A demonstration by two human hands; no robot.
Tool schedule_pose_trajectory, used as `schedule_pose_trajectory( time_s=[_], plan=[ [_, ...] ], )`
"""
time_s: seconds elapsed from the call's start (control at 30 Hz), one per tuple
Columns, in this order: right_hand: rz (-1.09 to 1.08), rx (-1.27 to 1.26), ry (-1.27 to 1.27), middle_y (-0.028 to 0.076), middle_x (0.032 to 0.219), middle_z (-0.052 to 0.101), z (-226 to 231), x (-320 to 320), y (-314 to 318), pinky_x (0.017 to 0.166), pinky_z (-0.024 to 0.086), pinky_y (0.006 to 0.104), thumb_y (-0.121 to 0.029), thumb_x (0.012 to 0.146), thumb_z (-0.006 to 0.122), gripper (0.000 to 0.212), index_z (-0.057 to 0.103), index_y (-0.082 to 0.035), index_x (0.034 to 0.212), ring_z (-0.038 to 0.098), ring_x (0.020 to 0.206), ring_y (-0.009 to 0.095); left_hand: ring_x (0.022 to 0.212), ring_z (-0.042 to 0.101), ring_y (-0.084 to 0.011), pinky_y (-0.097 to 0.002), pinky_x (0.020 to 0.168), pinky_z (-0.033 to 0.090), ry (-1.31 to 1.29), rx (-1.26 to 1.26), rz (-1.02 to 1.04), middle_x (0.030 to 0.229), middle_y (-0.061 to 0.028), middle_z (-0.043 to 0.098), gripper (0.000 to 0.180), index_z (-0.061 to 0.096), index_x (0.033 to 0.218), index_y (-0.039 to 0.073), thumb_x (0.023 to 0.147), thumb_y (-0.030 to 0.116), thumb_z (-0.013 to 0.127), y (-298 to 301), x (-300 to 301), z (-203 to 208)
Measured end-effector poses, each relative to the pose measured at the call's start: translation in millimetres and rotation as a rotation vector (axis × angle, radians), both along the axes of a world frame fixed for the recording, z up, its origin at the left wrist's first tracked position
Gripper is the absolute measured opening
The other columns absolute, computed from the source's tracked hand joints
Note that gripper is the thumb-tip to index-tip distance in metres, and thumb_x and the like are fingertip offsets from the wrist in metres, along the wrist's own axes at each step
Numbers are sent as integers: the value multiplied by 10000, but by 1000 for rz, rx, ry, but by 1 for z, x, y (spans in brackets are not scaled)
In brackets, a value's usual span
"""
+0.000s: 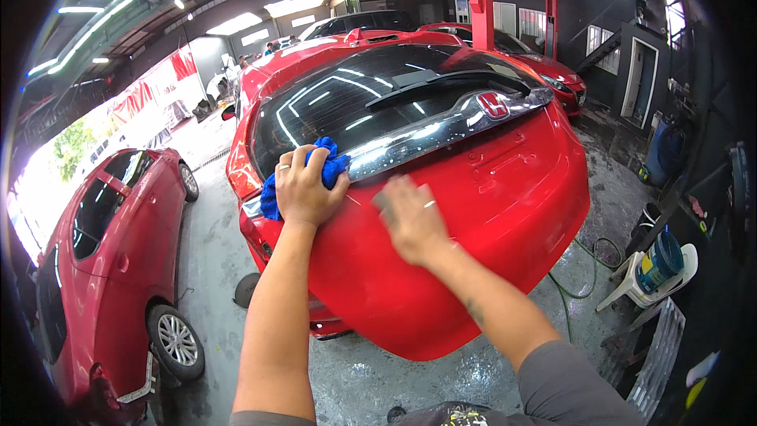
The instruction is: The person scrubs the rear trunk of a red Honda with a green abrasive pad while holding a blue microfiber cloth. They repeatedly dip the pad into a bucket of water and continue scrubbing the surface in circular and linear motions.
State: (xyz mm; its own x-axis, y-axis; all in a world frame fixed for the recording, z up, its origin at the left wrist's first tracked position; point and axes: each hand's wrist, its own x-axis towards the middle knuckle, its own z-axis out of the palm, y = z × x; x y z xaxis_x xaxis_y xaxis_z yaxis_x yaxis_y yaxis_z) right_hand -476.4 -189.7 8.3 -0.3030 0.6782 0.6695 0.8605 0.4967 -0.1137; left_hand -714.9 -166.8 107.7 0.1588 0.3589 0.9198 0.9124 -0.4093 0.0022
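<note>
My left hand [309, 193] is closed around a bunched blue microfiber cloth [337, 164]. It presses the cloth against the left end of the chrome trim strip [418, 141] below the rear window [339, 103] of a red car. Just to the right, my right hand [413, 219] lies over the red tailgate panel [497, 213]. Motion smears its fingers, and a greyish patch shows at their left edge that I cannot make out. A ring sits on a finger of each hand. Whitish spots dot the chrome strip, and a dark rear wiper [441, 87] rests above it.
Another red car [134, 245] is parked on the left, with more cars beyond the tailgate. A red post [479, 0] rises behind. At right, a blue bucket [661, 262] stands on a white plastic stool [631, 288], near a green hose [579, 294] on the wet-looking floor.
</note>
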Motion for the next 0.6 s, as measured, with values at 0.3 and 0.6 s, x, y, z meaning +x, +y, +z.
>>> schedule_pose_trajectory(
  time_s=[0.3,0.6],
  plan=[
    [-212,-45,37,276,1698,513,2,43,7,1317,309,656,-376,1165,509,581,531,3,1604,444,1610,456,1197,653,-367,-510,1036,533,18,-14,14,1250,-95,720,422,758,1152,141,811,362,873,-3,-6,3],
    [-257,-104,105,250,1763,442,-6,72,1,1368,276,579,-416,1197,442,661,435,39,1675,389,1658,400,1181,661,-377,-518,1040,531,46,-26,54,1251,-110,724,435,769,1160,145,808,384,861,-3,-6,4]
  ],
)
